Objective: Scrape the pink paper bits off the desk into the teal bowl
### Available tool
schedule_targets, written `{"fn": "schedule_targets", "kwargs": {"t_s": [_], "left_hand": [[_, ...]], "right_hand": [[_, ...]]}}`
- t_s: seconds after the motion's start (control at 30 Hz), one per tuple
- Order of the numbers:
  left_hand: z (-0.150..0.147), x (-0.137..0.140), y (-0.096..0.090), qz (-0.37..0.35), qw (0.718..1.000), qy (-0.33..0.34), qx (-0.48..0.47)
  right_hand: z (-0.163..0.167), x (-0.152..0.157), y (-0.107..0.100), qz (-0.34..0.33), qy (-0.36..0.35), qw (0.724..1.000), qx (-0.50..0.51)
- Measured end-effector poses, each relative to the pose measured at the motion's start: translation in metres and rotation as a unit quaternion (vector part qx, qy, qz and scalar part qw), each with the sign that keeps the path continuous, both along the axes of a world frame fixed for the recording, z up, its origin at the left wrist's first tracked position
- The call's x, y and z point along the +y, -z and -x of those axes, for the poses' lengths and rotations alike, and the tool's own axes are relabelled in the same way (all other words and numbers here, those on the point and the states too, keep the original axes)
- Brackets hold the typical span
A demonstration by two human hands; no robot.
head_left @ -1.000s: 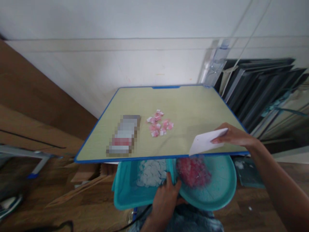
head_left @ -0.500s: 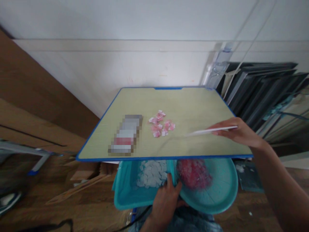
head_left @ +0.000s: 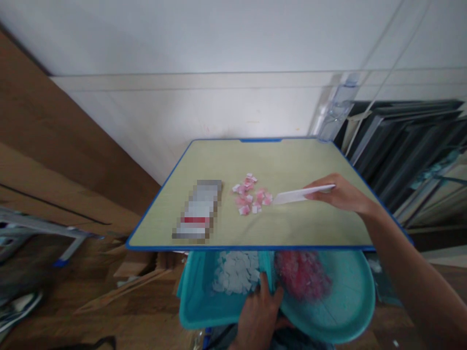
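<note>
My right hand is closed on one end of a flat white strip, held over a pale board with a blue edge. The strip's far tip is right beside a loose cluster of small pink-and-white square pieces. Below the board, my left hand grips where a teal rectangular tray meets a round teal basin. White flat pieces lie in the tray. Wet-looking pink-red pieces are heaped in the basin. Some left fingers are hidden under the rims.
A pixelated phone-like object lies on the board's left side. Behind the board's right corner stands a clear plastic bottle, with dark panels stacked beyond. Brown boards lean at left, and a metal stand is on the floor.
My right hand has moved the white strip left, so its tip now comes up to the pink pieces. My left hand keeps its place at the rims. The view has shifted slightly.
</note>
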State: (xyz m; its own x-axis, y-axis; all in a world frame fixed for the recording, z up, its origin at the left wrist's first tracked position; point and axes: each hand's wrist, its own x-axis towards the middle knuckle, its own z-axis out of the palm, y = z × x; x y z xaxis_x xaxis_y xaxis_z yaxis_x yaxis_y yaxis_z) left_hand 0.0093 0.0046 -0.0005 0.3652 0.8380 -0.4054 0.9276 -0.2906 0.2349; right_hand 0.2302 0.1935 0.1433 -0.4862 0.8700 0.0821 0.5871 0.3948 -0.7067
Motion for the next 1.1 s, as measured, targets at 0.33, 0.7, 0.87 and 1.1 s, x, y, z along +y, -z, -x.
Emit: {"fn": "schedule_targets", "kwargs": {"t_s": [0.33,0.7,0.87,1.1], "left_hand": [[0.0,0.0,-0.005,0.002,1.0,-0.007,0.0],[0.001,-0.001,0.0,-0.021,1.0,-0.004,-0.009],[0.001,-0.002,0.002,-0.032,0.999,-0.008,-0.009],[0.001,0.0,0.0,-0.026,1.0,-0.002,-0.007]], "right_hand": [[0.007,0.002,0.005,0.046,-0.03,0.998,0.014],[0.005,0.003,0.005,0.031,-0.023,0.999,0.009],[0.01,0.004,0.008,-0.001,0.018,1.0,0.025],[0.004,-0.001,0.004,0.027,0.001,0.999,0.022]]}}
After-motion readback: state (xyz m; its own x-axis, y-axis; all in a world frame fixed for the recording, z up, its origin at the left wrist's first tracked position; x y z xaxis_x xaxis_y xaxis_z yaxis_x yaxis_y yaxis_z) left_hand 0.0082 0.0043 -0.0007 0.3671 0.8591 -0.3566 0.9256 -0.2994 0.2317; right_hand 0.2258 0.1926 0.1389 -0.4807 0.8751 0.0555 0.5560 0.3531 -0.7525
